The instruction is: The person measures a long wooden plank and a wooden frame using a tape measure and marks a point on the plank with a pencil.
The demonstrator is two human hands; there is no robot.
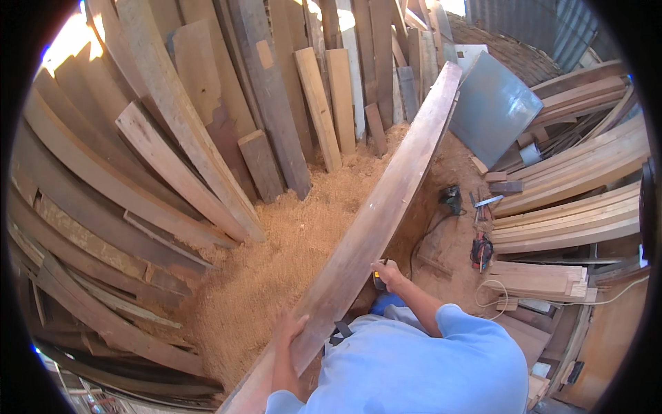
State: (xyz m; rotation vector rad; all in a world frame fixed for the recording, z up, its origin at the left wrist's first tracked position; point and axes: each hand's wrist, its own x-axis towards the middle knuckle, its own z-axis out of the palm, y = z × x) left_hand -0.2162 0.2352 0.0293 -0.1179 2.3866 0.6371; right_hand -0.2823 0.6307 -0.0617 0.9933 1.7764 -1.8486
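A long, wide wooden plank (358,241) runs diagonally from the lower left toward the upper right in front of me. My left hand (289,331) rests at its near left part, fingers spread over the surface and slightly smeared by motion. On the plank's right edge, my right hand (391,274) is closed around a small yellow and black tape measure (378,280). A thin dark stick, perhaps a pencil, pokes up by the fingers of that hand. Part of the tape measure is hidden by the hand.
Sawdust (269,276) covers the ground left of the plank. Many boards (276,110) lean along the left and back. A grey-blue sheet (493,107) stands at upper right. Power tools (452,199) with cords lie right of the plank, near stacked timber (565,221).
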